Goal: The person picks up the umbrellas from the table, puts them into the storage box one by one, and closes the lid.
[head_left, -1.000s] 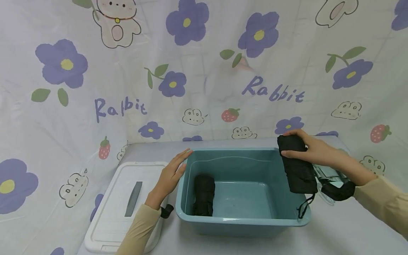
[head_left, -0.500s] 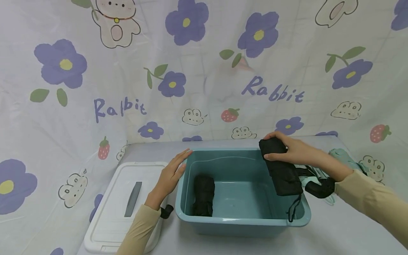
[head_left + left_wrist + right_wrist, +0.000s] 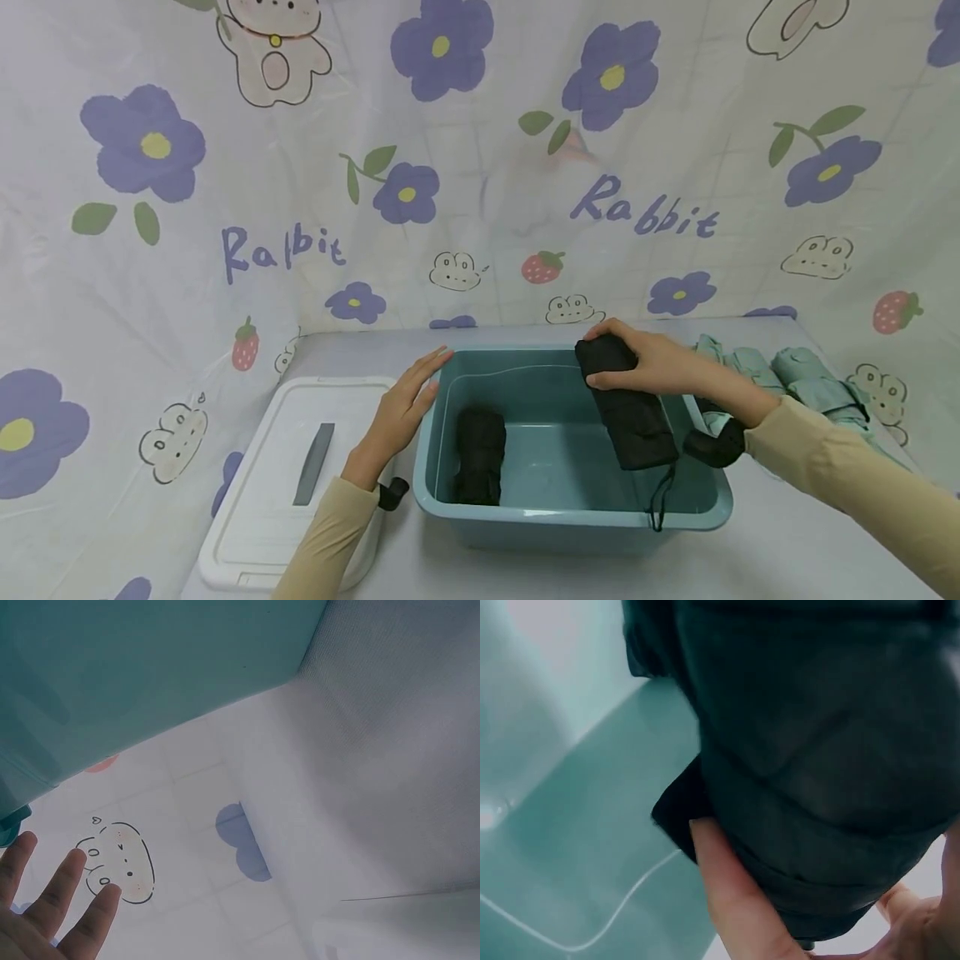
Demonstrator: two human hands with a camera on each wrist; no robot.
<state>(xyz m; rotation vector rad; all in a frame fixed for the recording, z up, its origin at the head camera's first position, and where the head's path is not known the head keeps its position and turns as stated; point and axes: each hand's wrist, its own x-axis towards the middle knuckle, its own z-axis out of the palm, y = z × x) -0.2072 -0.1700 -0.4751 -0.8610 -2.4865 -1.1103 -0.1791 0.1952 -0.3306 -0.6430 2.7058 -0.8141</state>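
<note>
My right hand (image 3: 647, 360) grips a black fabric pouch (image 3: 633, 421) with a thin drawstring dangling from its lower end. It is held tilted over the right half of a blue-green plastic bin (image 3: 562, 521). Seen from the right wrist, the pouch (image 3: 817, 750) fills much of the view, with a finger and thumb around its end. A second black pouch (image 3: 480, 458) lies along the bin's left inner wall. My left hand (image 3: 401, 408), fingers straight, rests at the bin's left rim; the left wrist view shows its fingers (image 3: 56, 892) spread beside the bin's outer wall.
A white lid (image 3: 255, 483) with a grey handle lies on the table (image 3: 780, 533) left of the bin. Several pale green fabric bundles (image 3: 806, 375) lie to the right, partly behind my right arm. A printed curtain (image 3: 480, 167) hangs behind the table.
My right hand has carried the black pouch leftward, from the bin's right rim to over its inside. More green bundles show at the right. My left hand stays in place.
</note>
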